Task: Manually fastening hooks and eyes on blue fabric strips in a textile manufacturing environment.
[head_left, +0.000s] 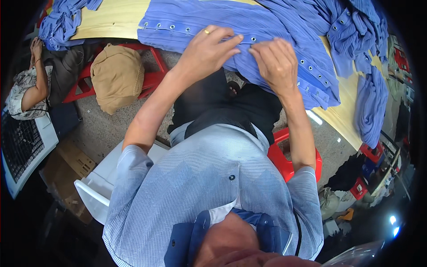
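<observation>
A blue pleated garment (213, 14) lies spread over the table edge in front of me, with a row of metal eyelets along its near band. My left hand (212, 50), with a ring on one finger, bends its fingers over this band and grips the cloth. Just to its right, my right hand (276, 61) is closed, thumb and fingers pinching the same band. One eyelet (253, 39) shows between the two hands. The fingertips partly cover the cloth they hold.
More blue garments (371, 104) hang over the yellowish tabletop (111, 20) at right and far left. A red stool (155, 66) carries a tan cloth bundle (116, 78). A person's arm (40, 82) rests at the far left. Cardboard (73, 160) lies on the floor.
</observation>
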`<action>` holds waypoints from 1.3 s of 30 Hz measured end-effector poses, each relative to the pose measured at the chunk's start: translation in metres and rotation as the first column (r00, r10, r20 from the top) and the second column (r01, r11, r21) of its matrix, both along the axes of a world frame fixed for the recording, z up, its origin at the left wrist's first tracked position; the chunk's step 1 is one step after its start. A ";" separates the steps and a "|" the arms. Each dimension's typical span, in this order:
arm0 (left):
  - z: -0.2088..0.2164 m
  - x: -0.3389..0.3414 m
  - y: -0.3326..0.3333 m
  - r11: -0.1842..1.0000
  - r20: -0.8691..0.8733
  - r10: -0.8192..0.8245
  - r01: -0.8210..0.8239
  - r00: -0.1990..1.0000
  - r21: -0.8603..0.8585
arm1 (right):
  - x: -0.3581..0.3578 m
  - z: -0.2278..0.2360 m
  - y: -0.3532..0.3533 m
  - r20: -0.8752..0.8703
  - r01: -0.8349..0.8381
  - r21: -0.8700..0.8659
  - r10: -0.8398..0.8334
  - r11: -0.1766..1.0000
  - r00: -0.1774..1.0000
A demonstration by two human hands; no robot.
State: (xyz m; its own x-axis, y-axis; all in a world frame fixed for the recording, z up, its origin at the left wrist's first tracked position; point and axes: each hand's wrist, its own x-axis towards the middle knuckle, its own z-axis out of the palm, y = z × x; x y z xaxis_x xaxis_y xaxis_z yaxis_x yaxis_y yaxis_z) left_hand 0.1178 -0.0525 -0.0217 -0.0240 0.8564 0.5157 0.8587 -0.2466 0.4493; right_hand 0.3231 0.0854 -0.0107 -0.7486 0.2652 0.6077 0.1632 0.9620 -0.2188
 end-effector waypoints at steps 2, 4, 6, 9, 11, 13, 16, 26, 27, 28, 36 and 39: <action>-0.002 -0.002 -0.004 1.000 -0.019 0.007 -0.006 1.000 0.027 | 0.018 0.000 -0.006 0.050 -0.003 -0.132 0.010 0.991 0.999; -0.002 -0.002 -0.004 0.999 0.036 0.011 -0.012 0.999 0.032 | 0.027 0.003 -0.004 0.065 -0.001 -0.107 0.008 0.994 0.998; -0.001 0.001 0.001 0.999 0.062 0.039 -0.040 0.997 0.015 | 0.031 0.003 -0.004 0.055 -0.037 -0.074 0.041 0.997 0.998; 0.012 0.015 0.013 0.997 0.052 0.074 -0.072 0.996 -0.025 | 0.030 0.002 -0.005 0.069 -0.047 -0.019 0.048 0.999 0.996; 0.016 0.026 0.021 0.997 -0.030 0.078 -0.078 0.997 0.001 | 0.027 0.002 -0.010 0.063 -0.045 -0.028 0.047 0.999 0.997; 0.013 0.033 0.028 0.997 -0.015 0.071 -0.071 0.997 -0.021 | 0.026 0.002 -0.017 0.137 0.035 -0.079 -0.024 0.996 0.990; 0.010 0.036 0.030 0.996 -0.028 0.079 -0.080 0.997 -0.048 | 0.019 0.003 -0.027 0.103 0.105 -0.129 -0.092 0.986 0.990; -0.009 0.034 0.035 0.990 0.149 0.065 -0.082 0.987 0.111 | 0.009 -0.010 -0.017 0.089 0.136 -0.030 -0.133 0.990 0.987; -0.010 0.033 0.034 0.990 0.148 0.069 -0.086 0.987 0.110 | 0.008 -0.011 -0.015 0.051 0.117 -0.031 -0.116 0.993 0.992; -0.009 0.034 0.033 0.991 0.172 0.079 -0.097 0.982 0.095 | 0.008 -0.013 -0.012 0.016 0.099 -0.032 -0.099 0.995 0.995; -0.002 0.027 0.035 0.999 0.206 0.051 -0.049 0.977 -0.014 | 0.002 -0.005 0.006 -0.035 -0.037 -0.097 0.034 0.995 0.999; -0.001 0.024 0.034 1.000 0.235 0.009 -0.005 0.972 -0.015 | 0.000 -0.005 0.011 -0.045 -0.069 -0.134 0.064 0.989 0.997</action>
